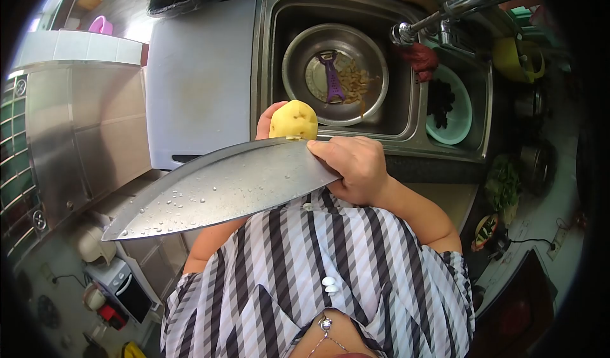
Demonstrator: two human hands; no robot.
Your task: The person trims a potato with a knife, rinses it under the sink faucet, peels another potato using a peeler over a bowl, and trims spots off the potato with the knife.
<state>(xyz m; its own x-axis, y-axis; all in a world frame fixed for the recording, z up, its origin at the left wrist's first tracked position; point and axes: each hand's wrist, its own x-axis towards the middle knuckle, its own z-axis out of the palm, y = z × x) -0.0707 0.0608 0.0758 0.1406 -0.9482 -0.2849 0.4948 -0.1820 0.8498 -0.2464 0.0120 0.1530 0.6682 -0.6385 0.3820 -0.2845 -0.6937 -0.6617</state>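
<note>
So the potato point(293, 119) looks pretty much peeled, and it's being held up at the near edge of the sink point(406, 143), left hand point(264, 124) wrapped round its far side, though most of those fingers can't be seen. The big wet knife point(222, 189) is gripped in the right hand point(359, 167), fingers closed tight near its heel, handle hidden, thumb pretty much beside the potato. The blade is pointed off to the left, its upper edge right up by the potato's underside, where a small bit looks cut loose. Trimming of dark spots is being done, by the look of it; with a blade that size, short controlled nicks and a well-tucked thumb are called for. A purple peeler point(331, 78) and some peelings point(356, 80) are left in the metal bowl point(292, 94) inside the sink, and a pale board point(200, 72) is laid just left of it.
</note>
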